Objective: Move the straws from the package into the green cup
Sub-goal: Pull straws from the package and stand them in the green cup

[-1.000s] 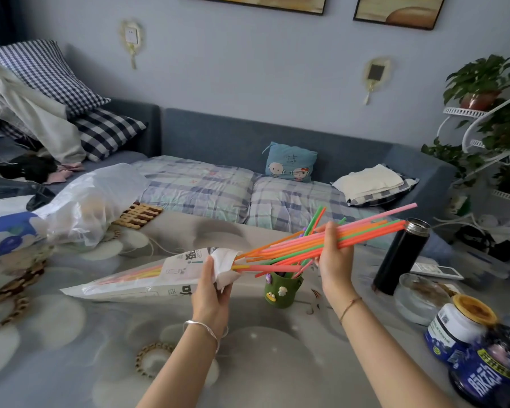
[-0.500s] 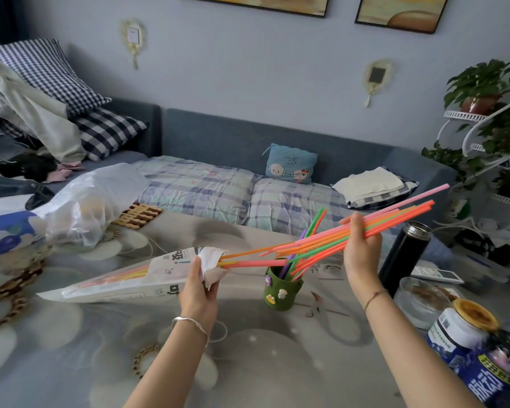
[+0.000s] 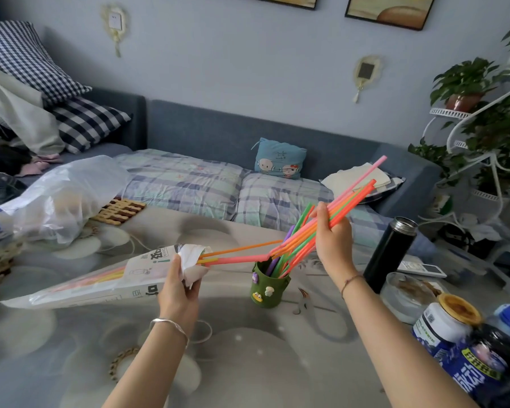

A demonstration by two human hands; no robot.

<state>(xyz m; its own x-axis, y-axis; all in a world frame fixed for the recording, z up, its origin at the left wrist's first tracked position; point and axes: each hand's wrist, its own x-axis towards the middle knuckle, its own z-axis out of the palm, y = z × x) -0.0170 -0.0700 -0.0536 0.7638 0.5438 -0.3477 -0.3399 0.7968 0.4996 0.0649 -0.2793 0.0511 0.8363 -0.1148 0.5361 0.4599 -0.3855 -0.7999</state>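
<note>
A long clear straw package (image 3: pixel 100 279) lies slanted over the table, and my left hand (image 3: pixel 177 287) grips it at its torn open end. A few straws still poke out of that opening. My right hand (image 3: pixel 333 240) grips a bundle of bright straws (image 3: pixel 351 198), orange, pink and green. The bundle is tilted, its top ends up to the right and its bottom ends inside the green cup (image 3: pixel 270 288). The cup stands upright on the table, with small figures on its front and several straws in it.
A black flask (image 3: pixel 390 254) stands right of the cup. A glass jar (image 3: pixel 407 295), a remote (image 3: pixel 421 267) and blue-labelled jars (image 3: pixel 465 343) crowd the right corner. A white plastic bag (image 3: pixel 62 198) and a wooden trivet (image 3: pixel 121 210) lie at the left. A sofa runs behind the table.
My right hand has pulled the bundle out of the package to the right and tipped it steeply, so its lower ends now reach into the green cup. My left hand kept hold of the package.
</note>
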